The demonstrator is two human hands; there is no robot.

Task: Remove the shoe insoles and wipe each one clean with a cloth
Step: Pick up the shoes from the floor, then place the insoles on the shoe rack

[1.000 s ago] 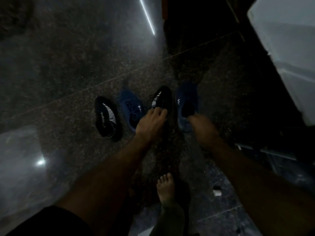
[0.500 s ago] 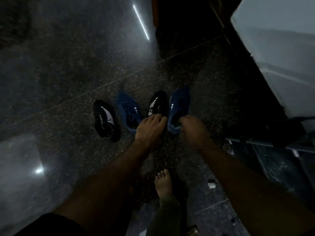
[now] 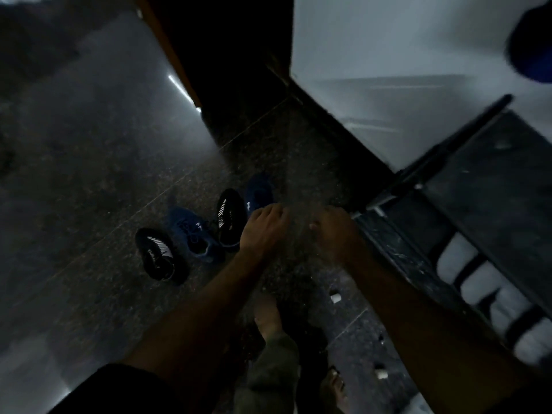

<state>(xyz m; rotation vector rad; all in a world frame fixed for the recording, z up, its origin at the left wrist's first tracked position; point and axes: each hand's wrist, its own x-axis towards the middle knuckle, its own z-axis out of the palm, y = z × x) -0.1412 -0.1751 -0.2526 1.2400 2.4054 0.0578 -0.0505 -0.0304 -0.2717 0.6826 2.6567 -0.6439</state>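
Note:
Four shoes stand on the dark speckled floor. A black shoe with white stripes [image 3: 161, 255] is on the left, with a blue shoe [image 3: 194, 234] beside it. A second black striped shoe [image 3: 228, 218] and a second blue shoe [image 3: 258, 191] stand further right. My left hand [image 3: 264, 228] hovers with curled fingers over the heels of the right-hand black and blue shoes; the dim, blurred view hides whether it grips anything. My right hand [image 3: 334, 231] is off to the right of the shoes, fingers curled in, with nothing visible in it. No insole or cloth can be made out.
A dark rack [image 3: 466, 210] with white items [image 3: 493, 288] juts in at the right, close to my right forearm. A white panel [image 3: 388, 70] rises behind it. My bare feet [image 3: 268, 318] are below the hands. Small white bits [image 3: 336, 297] lie on the floor.
My right hand has come off the blue shoe's heel and moved right. My left hand has shifted from the black shoe towards the blue shoe's heel. The view has swung right.

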